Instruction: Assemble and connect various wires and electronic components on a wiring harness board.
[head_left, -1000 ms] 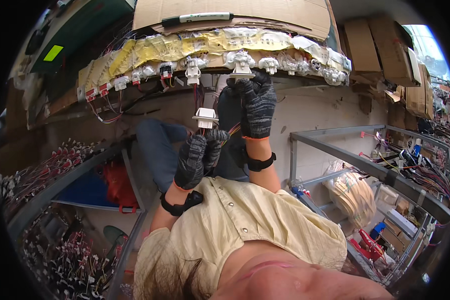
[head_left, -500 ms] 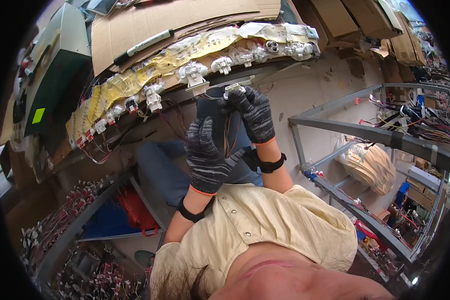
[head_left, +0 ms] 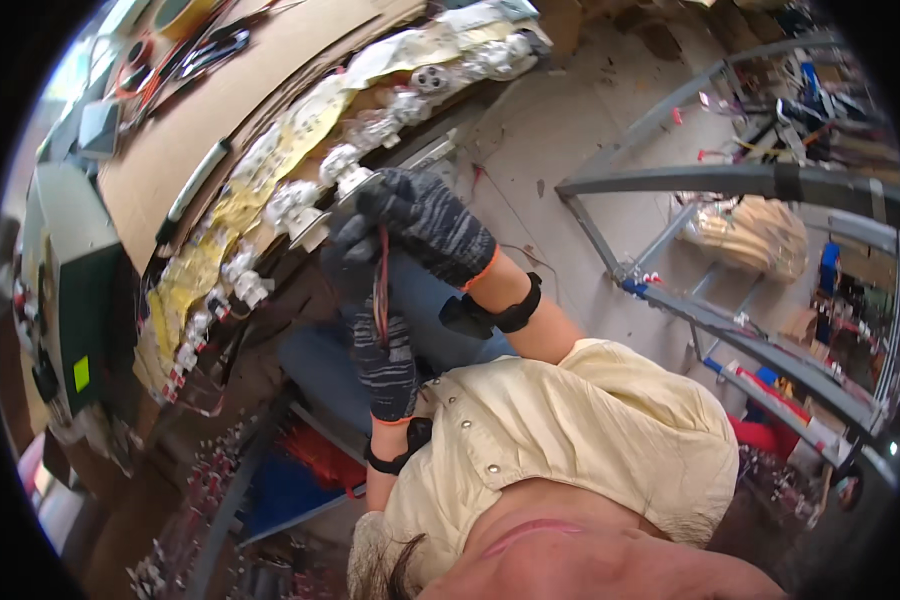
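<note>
Here, on the far left, a dark green metal box (head_left: 65, 300) with a small bright green label stands beside a broad sheet of brown cardboard (head_left: 220, 110), flat and matte, which covers the bench top. Along the edge of this cardboard runs a row of white plastic connectors (head_left: 270, 215), small and blocky, lying on crinkled yellow tape and clear film. Thin wires hang down from them.

The left hand (head_left: 375, 320) wears a knitted glove, grey and black in streaks, with an orange cuff and a black band at the wrist. Its fingers are closed around a bundle of thin red wires (head_left: 380, 285), which runs along the palm up toward the bench edge. The right hand (head_left: 425, 225), in the same kind of glove, is curled shut at the top of this bundle, pinching a white connector (head_left: 353, 180) at the cardboard edge; how much of the connector it grips I cannot tell.

Below the hands is a cream shirt (head_left: 560, 440) of soft cloth with metal snaps. To the right, grey metal shelf frames (head_left: 730, 185) stand on the concrete floor (head_left: 560, 130), with a tan bundle of cables (head_left: 755, 230) between the bars.
</note>
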Available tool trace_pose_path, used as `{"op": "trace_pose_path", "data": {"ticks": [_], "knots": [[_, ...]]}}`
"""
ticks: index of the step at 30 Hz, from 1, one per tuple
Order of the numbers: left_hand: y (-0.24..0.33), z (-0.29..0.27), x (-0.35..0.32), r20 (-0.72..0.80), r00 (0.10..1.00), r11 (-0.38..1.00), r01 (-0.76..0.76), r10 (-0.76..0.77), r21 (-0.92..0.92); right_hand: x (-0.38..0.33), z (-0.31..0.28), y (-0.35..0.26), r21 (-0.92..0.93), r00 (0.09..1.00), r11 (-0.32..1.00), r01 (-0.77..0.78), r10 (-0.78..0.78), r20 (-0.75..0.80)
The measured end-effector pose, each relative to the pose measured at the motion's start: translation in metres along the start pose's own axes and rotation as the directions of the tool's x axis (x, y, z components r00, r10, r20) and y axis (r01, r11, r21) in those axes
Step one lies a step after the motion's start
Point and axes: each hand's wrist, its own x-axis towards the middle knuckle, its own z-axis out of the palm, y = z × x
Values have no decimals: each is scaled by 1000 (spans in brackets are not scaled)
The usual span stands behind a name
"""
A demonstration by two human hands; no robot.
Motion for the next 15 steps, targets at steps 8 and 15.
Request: {"op": "trace_pose_path", "data": {"ticks": [8, 15], "knots": [[19, -32, 19, 125, 956, 894, -293, 266, 339, 1, -31, 2, -546, 821, 657, 520, -561, 107], [79, -69, 29, 236, 967, 977, 134, -93, -163, -40, -84, 77, -980, 973, -181, 79, -200, 115]]}}
